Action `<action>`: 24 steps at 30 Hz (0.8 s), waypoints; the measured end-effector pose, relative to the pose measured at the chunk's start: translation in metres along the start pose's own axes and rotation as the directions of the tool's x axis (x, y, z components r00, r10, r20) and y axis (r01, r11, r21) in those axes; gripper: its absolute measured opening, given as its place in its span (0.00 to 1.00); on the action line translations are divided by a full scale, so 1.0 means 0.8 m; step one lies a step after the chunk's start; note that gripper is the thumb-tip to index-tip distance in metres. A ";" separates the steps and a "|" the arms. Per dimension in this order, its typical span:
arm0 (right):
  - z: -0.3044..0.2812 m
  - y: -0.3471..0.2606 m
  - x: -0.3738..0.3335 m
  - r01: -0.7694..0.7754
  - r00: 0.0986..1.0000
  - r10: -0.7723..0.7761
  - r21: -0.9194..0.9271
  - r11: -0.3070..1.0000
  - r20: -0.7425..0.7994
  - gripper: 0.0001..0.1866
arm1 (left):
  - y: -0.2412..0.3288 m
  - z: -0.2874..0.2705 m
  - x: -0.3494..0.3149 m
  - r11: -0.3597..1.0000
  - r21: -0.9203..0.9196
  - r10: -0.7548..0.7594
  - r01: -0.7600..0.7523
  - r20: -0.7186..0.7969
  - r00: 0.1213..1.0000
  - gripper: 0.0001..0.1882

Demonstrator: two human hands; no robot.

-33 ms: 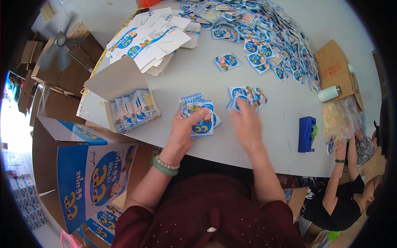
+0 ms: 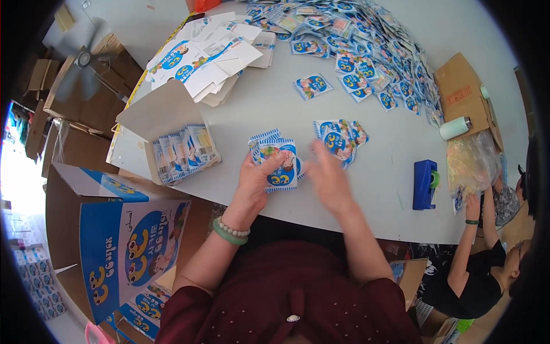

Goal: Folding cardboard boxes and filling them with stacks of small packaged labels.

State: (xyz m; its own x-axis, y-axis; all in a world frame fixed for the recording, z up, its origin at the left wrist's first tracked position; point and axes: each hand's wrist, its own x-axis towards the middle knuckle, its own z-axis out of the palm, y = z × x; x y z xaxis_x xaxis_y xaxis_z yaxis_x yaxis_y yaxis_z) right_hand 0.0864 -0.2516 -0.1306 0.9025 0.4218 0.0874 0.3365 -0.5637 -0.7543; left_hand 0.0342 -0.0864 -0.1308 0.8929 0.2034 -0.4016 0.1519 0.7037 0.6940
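My left hand (image 2: 252,179) is closed around a few blue-and-white snack sachets (image 2: 282,166), thumb on top, above the near part of the table. A bead bracelet and a green bangle circle that wrist. Close by on the right, my right hand (image 2: 332,184) is blurred by motion, its fingers near the right edge of the held sachets; whether it grips anything is unclear. Just beyond it lies a small cluster of similar sachets (image 2: 339,142). An open white carton (image 2: 201,163) on the left holds a row of upright sachets.
A large heap of sachets (image 2: 366,51) covers the far right, with one loose sachet (image 2: 313,86) before it. Flattened cartons (image 2: 220,57) lie far left. A blue tape dispenser (image 2: 424,186) and a pale bottle (image 2: 456,128) stand right. A co-worker's hand (image 2: 472,207) touches a plastic bag (image 2: 472,163).
My right hand has moved left and nearer to me, from over the small sachet cluster toward the sachets in my left hand. My left hand keeps its hold.
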 end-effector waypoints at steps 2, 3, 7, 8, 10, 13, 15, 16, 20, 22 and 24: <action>0.021 -0.037 -0.011 -0.141 0.981 0.070 0.409 0.901 0.183 0.26 | -0.010 -0.002 -0.001 0.997 -0.054 0.051 -0.050 0.026 0.998 0.14; 0.022 -0.044 -0.016 -0.135 0.981 0.062 0.416 0.899 0.184 0.26 | -0.012 -0.004 -0.002 0.997 -0.049 0.059 -0.058 0.023 0.998 0.14; 0.018 -0.067 -0.024 -0.107 0.977 0.040 0.313 0.944 0.211 0.23 | -0.010 -0.011 -0.019 0.980 0.111 0.156 -0.166 0.089 0.984 0.20; 0.016 -0.071 -0.024 -0.086 0.977 0.019 0.316 0.945 0.210 0.23 | -0.007 -0.012 -0.024 0.962 0.175 0.187 -0.211 0.147 0.971 0.21; 0.021 -0.026 -0.021 0.006 0.988 -0.057 0.334 0.943 0.143 0.24 | -0.006 -0.009 -0.032 0.944 0.176 0.233 -0.279 0.242 0.942 0.21; 0.031 -0.005 -0.008 0.061 0.983 -0.117 0.346 0.936 0.145 0.23 | -0.020 -0.028 -0.019 0.899 0.285 0.230 -0.333 0.341 0.912 0.24; 0.037 0.001 -0.006 0.015 0.978 -0.085 0.341 0.940 0.192 0.21 | -0.021 -0.027 -0.011 0.862 0.398 0.165 -0.313 0.364 0.917 0.27; 0.041 0.006 -0.009 0.101 0.983 -0.131 0.220 0.970 0.129 0.21 | -0.022 -0.027 -0.013 0.899 0.343 0.161 -0.271 0.315 0.935 0.29; 0.065 0.021 -0.006 0.186 0.976 -0.209 0.259 0.948 0.066 0.21 | -0.026 -0.024 -0.021 0.862 0.335 0.264 -0.381 0.345 0.901 0.32; 0.057 0.015 -0.008 0.166 0.982 -0.182 0.245 0.955 0.044 0.20 | -0.023 -0.030 -0.016 0.901 0.330 0.185 -0.283 0.297 0.937 0.29; 0.046 0.007 -0.007 0.089 0.963 -0.149 0.252 0.964 0.227 0.20 | -0.016 -0.034 -0.010 0.929 0.321 0.106 -0.182 0.241 0.965 0.27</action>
State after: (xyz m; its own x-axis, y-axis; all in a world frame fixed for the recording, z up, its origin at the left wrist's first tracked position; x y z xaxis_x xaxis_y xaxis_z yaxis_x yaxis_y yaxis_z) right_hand 0.0734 -0.2314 -0.1594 0.7577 0.6509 0.0485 0.3369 -0.3264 -0.8831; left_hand 0.0139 -0.0787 -0.1529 0.9796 0.1067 -0.1702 0.1148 0.3982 0.9101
